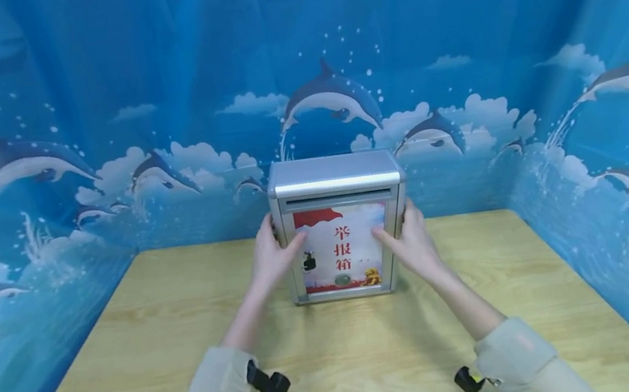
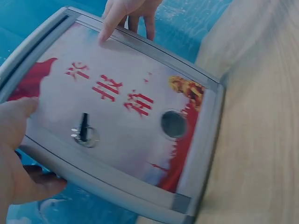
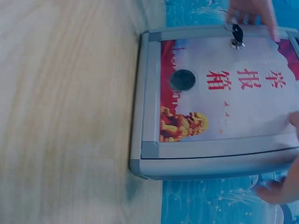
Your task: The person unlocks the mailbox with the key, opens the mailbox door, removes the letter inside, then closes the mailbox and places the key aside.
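Observation:
A silver metal suggestion box [image 1: 335, 168] stands upright at the back of the table, its front panel white and red with red Chinese characters. My left hand [image 1: 270, 257] grips its left side, the thumb lying over the front panel. On the opposite side my right hand [image 1: 414, 243] holds it likewise, thumb on the front and fingers around the side. A key with a black head [image 2: 84, 127] sits in the lock at the panel's left. A slot [image 1: 340, 198] runs below the lid, and a round dark window [image 3: 182, 80] lies low on the panel. Whether the base touches the table is unclear.
The light wood table [image 1: 191, 355] extends in front and to both sides. Blue curtains with dolphins [image 1: 330, 100] hang behind it and along the left and right edges. Small black wrist cameras [image 1: 268, 382] are strapped at both sleeves.

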{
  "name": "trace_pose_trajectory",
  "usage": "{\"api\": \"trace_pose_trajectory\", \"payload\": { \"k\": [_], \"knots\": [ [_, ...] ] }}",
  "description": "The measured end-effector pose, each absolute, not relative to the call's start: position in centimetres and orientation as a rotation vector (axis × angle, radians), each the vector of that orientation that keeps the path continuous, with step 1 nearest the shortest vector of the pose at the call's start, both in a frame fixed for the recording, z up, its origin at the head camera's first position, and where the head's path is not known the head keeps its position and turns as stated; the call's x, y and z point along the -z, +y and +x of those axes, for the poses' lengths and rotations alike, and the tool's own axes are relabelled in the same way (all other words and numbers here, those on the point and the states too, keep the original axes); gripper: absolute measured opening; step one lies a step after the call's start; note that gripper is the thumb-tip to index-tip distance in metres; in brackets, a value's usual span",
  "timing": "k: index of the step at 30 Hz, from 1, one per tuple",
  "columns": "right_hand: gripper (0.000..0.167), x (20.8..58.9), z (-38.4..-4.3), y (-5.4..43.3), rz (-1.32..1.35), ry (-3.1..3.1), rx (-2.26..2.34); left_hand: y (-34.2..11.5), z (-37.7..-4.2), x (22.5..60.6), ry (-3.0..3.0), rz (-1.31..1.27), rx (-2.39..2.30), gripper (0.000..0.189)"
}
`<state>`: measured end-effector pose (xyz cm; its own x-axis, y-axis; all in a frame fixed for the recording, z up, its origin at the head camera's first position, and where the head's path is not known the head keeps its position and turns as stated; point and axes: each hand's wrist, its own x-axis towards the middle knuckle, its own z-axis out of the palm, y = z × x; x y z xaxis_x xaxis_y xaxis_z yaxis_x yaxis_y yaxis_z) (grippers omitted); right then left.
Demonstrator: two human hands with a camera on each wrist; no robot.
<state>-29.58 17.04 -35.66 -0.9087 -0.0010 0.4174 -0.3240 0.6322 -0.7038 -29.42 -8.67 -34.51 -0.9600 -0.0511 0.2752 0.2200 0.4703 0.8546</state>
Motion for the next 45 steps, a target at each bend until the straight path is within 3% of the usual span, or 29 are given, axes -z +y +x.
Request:
{"api": "trace_pose_trajectory", "payload": {
  "k": [3, 9, 14, 25, 37, 45],
  "knots": [
    [0.080, 35.6, -29.3, 16.7, 0.342, -2.254, -1.023, -9.2, -29.5, 33.0, -2.339, -0.246, 1.390, 0.077],
    [0.034, 35.9, -28.8, 15.1, 0.764, -1.821, -0.641, -10.4, -29.9, 28.9, -2.261, -0.466, 0.924, 0.053],
    [0.014, 37.0, -27.5, 12.2, 0.874, -2.078, -0.664, -10.4, -30.2, 26.7, -2.358, -0.615, 0.639, 0.040],
    [0.030, 38.2, -27.8, 7.2, 0.567, -2.620, -1.480, -9.7, -30.8, 25.9, -2.432, -0.691, 0.420, 0.036],
    [0.029, 38.7, -28.2, 5.1, 0.151, -2.357, -2.348, -9.4, -30.8, 25.8, -2.454, -0.740, 0.504, 0.035],
    [0.022, 38.9, -27.9, 4.2, 0.019, -2.156, -2.554, -9.4, -30.6, 25.6, -2.460, -0.733, 0.477, 0.035]
  ]
}}
